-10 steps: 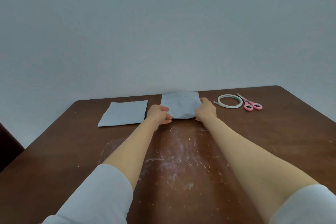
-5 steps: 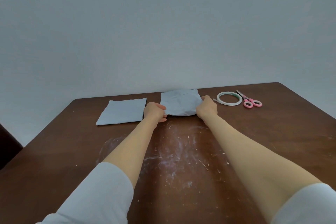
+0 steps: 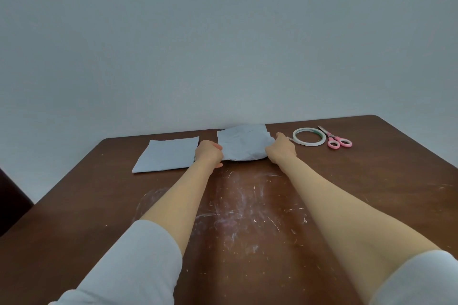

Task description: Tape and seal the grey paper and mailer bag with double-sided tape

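A crumpled grey mailer bag [image 3: 244, 142] lies at the far middle of the brown table [image 3: 371, 193]. My left hand [image 3: 208, 153] grips its near left corner and my right hand [image 3: 281, 150] grips its near right corner. A flat grey paper [image 3: 168, 155] lies to the left of the bag, just beyond my left hand. A roll of double-sided tape [image 3: 308, 136] lies flat to the right of my right hand, a loose end pointing toward it.
Pink-handled scissors [image 3: 335, 140] lie right of the tape roll. The table's far edge meets a plain grey wall. White scuff marks cover the tabletop between my forearms. A dark object stands beyond the table's left edge.
Both hands stay on the bag's near corners. The bag and my hands sit slightly farther from me than a second ago, and the bag looks a little more crumpled.
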`<control>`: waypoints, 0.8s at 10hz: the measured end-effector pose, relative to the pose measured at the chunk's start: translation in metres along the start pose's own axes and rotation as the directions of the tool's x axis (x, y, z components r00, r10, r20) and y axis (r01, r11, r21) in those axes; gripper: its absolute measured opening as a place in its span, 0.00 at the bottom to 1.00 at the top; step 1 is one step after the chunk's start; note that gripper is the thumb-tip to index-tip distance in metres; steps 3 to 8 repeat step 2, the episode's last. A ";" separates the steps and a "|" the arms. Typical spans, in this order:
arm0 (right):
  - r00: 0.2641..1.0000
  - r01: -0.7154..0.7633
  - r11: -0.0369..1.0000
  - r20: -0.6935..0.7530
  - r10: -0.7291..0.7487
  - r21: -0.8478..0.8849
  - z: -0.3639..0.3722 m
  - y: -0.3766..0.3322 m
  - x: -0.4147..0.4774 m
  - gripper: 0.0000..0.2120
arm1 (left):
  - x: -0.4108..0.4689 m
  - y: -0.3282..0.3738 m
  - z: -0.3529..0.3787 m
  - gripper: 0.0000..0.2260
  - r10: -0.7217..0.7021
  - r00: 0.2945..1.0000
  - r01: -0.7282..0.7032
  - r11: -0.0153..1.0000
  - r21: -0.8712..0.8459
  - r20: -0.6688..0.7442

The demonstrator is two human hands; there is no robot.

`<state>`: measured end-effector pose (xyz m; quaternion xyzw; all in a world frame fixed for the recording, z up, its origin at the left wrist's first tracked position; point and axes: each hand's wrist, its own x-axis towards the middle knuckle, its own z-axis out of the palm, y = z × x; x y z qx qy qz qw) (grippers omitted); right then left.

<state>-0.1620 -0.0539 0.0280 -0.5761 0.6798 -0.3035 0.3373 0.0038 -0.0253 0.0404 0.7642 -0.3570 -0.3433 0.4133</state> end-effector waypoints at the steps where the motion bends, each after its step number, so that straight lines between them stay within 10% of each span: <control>1: 1.000 0.019 1.000 0.002 -0.019 -0.013 -0.001 0.001 -0.003 0.27 | -0.001 0.000 0.001 0.13 -0.001 1.000 0.000 0.998 0.062 0.020; 8: 0.999 0.041 0.998 -0.024 -0.043 -0.047 -0.007 0.003 -0.005 0.25 | -0.003 0.000 0.002 0.16 0.079 0.996 -0.072 0.988 0.137 -0.040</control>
